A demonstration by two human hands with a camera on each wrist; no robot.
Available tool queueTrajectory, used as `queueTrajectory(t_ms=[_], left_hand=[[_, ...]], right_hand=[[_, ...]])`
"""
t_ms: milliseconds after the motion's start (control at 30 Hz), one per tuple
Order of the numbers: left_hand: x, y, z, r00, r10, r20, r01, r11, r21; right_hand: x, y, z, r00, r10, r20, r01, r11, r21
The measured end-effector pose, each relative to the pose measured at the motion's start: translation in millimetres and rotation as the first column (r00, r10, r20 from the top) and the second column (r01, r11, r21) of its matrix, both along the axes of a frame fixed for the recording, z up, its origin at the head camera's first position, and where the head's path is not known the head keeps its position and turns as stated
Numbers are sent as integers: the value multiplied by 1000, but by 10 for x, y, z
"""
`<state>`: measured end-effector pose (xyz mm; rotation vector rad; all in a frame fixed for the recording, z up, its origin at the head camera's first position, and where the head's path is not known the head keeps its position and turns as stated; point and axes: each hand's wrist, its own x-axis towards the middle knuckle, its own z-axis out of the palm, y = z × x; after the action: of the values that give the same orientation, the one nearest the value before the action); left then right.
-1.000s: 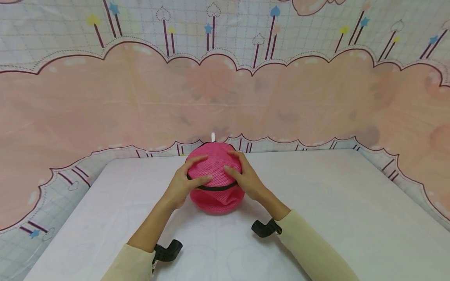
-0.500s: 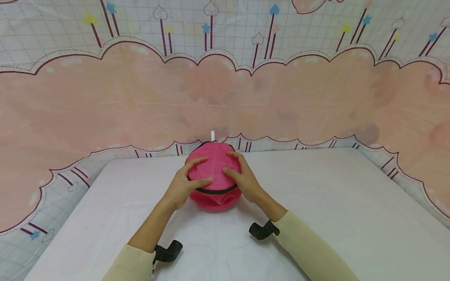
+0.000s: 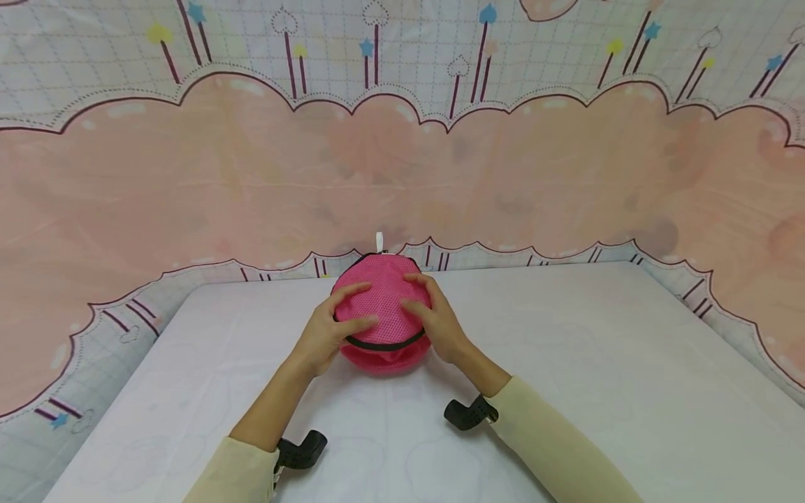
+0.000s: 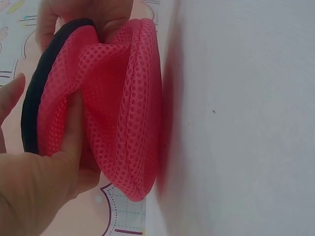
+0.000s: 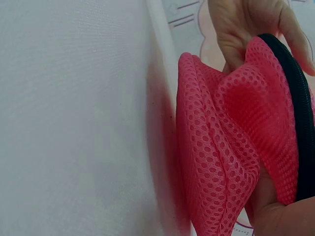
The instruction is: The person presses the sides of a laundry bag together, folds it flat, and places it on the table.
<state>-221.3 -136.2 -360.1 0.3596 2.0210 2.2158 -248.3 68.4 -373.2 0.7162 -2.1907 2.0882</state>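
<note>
A round pink mesh laundry bag (image 3: 385, 290) with a black zipper band (image 3: 385, 346) is held between both hands at the middle of the white table. On its left side my left hand (image 3: 319, 334) grips it, the thumb lying across the front mesh just above the band. Opposite, my right hand (image 3: 448, 327) holds the right side, thumb and a finger on the mesh. The left wrist view shows the bag's soft lower wall (image 4: 140, 108) creased and folded inward, with fingers pressed into the fold. The right wrist view shows the same sagging wall (image 5: 206, 142) close over the tabletop.
The white-covered table (image 3: 597, 363) spreads out on all sides of the bag. Behind it hangs a peach and white patterned cloth (image 3: 283, 181). A white tag (image 3: 379, 242) sticks up from the bag's top. Black wrist devices (image 3: 302, 449) sit at both cuffs.
The bag's upper part has tipped toward me and its zipper band sits lower, so less of the lower wall shows. My right hand has shifted slightly left; the left hand keeps its place.
</note>
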Motion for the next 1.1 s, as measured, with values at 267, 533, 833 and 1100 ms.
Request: queueTrajectory(t_ms=[267,533,833,1100], left_hand=[[1,-9,-8,1000,-8,7,8,1000,-10],[-19,-8,-55,1000,17,14,-17,1000,-14],[-14,2,-87,999,-9,35,9,1000,3],[-13,14,-116,999,-2,38,0,999,46]], right_hand=[[7,-11,-14,1000,10,1,-10,1000,-25],[-2,-24,-86,998,-9,-59,9,1000,-7],[-60,-30,-149,994,108,-30,-112,981,-158],[-41,-49,-158,982,180,54,-160,953,-255]])
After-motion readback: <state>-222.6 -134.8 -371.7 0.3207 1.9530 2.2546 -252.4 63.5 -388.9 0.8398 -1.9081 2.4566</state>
